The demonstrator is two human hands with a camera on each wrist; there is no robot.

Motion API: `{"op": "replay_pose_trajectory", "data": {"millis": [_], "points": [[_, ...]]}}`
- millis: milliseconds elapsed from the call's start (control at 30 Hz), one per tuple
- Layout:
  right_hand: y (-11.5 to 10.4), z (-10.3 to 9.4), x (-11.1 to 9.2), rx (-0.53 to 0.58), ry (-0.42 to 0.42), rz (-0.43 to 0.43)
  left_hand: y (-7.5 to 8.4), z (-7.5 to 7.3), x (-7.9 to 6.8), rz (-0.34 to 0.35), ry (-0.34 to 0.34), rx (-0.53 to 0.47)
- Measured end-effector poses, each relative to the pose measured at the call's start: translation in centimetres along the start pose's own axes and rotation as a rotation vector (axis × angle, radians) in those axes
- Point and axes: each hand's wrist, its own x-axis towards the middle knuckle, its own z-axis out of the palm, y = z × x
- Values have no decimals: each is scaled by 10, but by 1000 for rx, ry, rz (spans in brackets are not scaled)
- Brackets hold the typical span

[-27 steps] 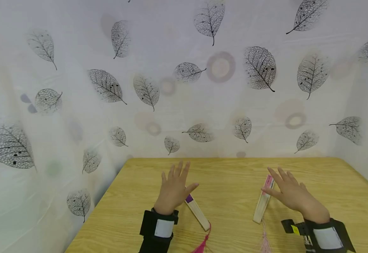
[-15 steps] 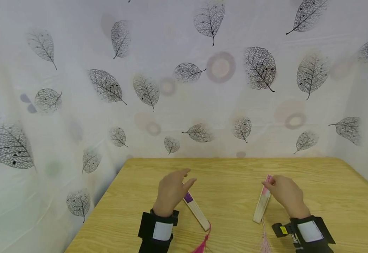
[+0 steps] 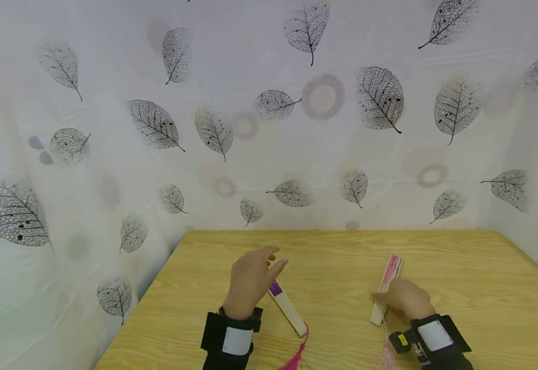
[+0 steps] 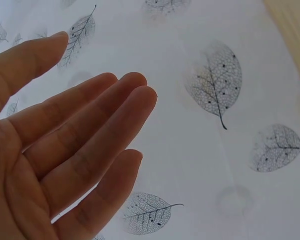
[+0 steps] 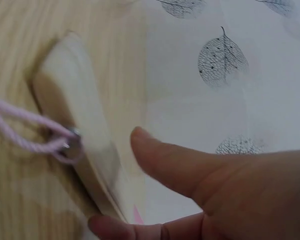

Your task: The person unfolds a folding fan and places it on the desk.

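Note:
Two folded hand fans with pale ribs lie on the table. The pink-ended fan [image 3: 391, 268] is at the right, and my right hand [image 3: 406, 298] hovers across its middle. In the right wrist view, thumb and index finger stand apart, the index fingertip close to the fan's ribs [image 5: 72, 85]; whether it touches is unclear. The purple-marked fan [image 3: 288, 310] lies to the left, its far end hidden behind my left hand [image 3: 249, 277]. That hand is held loosely above the table, and the left wrist view shows its fingers [image 4: 90, 135] relaxed, holding nothing.
A dark pink tassel [image 3: 294, 357] hangs from the purple-marked fan, a light pink tassel [image 3: 388, 357] from the other. Beyond the wood-grain table [image 3: 333, 252] a white leaf-print sheet [image 3: 250, 154] rises at the back and sides.
My right hand has come down and toward me along the pink-ended fan, its fingers first bending in from a spread pose. My left hand's spread fingers have relaxed into a bend.

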Motion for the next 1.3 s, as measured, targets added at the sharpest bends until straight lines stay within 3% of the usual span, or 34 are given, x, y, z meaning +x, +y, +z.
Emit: {"op": "replay_pose_trajectory", "data": {"millis": [133, 267, 467, 600, 700, 900, 1067, 1200, 1300], "points": [[-3, 3, 2, -27, -20, -3, 1, 0, 1, -8, -31, -5], [-3, 3, 3, 15, -7, -4, 2, 2, 2, -13, -49, -3], [-5, -11, 1, 130, 117, -103, 10, 11, 2, 13, -97, -17], [-26, -35, -16, 130, 236, -196, 16, 18, 2, 76, -120, -32], [-52, -49, -37, 132, 343, -255, 20, 22, 2, 111, -150, -145], [-113, -43, -68, 101, 497, -416, 29, 32, 4, 93, -293, -610], [-142, -27, -77, 9, 583, -503, 36, 36, 6, 3, -267, -745], [-147, -25, -75, -8, 602, -476, 40, 35, 7, -100, -236, -839], [-144, -31, -73, 136, 497, -442, 42, 34, 9, -153, -234, -911]]}}
